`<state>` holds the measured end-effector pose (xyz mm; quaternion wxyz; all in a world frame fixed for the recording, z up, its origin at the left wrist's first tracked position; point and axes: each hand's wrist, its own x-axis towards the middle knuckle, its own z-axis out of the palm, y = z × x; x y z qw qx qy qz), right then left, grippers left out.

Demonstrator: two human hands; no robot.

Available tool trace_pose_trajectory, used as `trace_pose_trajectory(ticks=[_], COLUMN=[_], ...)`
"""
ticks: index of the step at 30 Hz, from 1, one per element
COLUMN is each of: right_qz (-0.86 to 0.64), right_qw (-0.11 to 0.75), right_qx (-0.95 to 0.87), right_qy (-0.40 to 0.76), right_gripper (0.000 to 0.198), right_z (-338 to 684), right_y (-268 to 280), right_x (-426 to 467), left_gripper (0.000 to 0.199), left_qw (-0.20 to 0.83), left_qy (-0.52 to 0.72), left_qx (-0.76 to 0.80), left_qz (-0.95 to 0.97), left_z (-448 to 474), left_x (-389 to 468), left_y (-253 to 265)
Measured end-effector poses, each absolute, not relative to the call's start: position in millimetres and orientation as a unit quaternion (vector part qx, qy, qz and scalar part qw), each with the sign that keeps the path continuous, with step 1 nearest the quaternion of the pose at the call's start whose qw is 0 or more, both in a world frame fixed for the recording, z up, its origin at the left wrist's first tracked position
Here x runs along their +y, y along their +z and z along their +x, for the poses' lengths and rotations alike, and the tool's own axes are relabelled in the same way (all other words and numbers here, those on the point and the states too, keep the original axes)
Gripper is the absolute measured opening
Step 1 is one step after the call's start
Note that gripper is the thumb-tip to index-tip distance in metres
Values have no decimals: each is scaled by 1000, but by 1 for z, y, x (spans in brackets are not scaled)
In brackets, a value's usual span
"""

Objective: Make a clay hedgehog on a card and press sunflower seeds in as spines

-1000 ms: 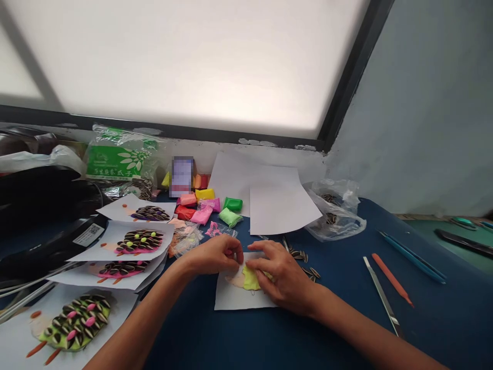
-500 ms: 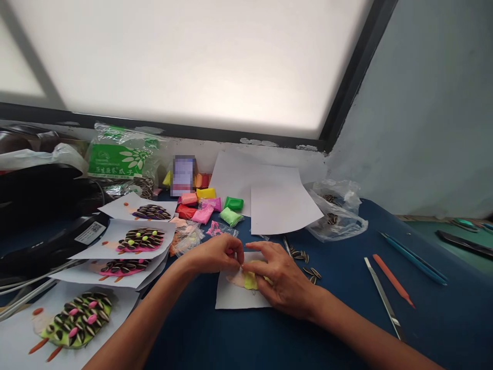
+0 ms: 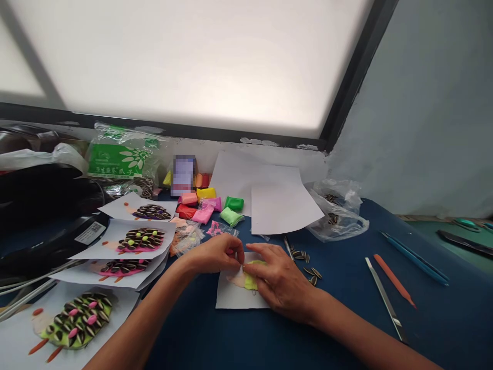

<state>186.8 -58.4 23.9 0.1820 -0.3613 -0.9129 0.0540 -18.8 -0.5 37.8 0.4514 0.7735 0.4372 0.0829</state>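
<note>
Head: right hand [image 3: 283, 280] almost unchanged

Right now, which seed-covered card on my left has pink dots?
The bottom card, nearest you: pink dots sit on its green body. The second from the top has yellow-green dots; the top card and partly covered third show none.

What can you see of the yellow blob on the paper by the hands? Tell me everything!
The yellow blob is bright, slightly greenish, and looks like soft clay. It lies flattened on the white paper, just right of a pale pinkish patch. The right hand covers much of it, hiding its full shape; whether it presses or hovers, I can't tell.
</note>
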Motion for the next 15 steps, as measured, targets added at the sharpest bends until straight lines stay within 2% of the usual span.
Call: trace_pose_trajectory(ticks=[5, 8, 15], right_qz=[-386, -398, -406], right_qw=[221, 243, 206], right_qx=[-895, -884, -890], right_qy=[35, 22, 26], right_gripper=[39, 34, 33], right_z=[190, 193, 190], right_y=[20, 19, 21], right_x=[-58, -59, -65], left_gripper=[23, 24, 24], left_qw=[445, 447, 447], left_qy=[84, 78, 82], left_qx=[442, 447, 441], left_qz=[775, 771, 774], left_z=[-19, -19, -19], left_x=[0, 0, 0], left_y=[36, 36, 37])
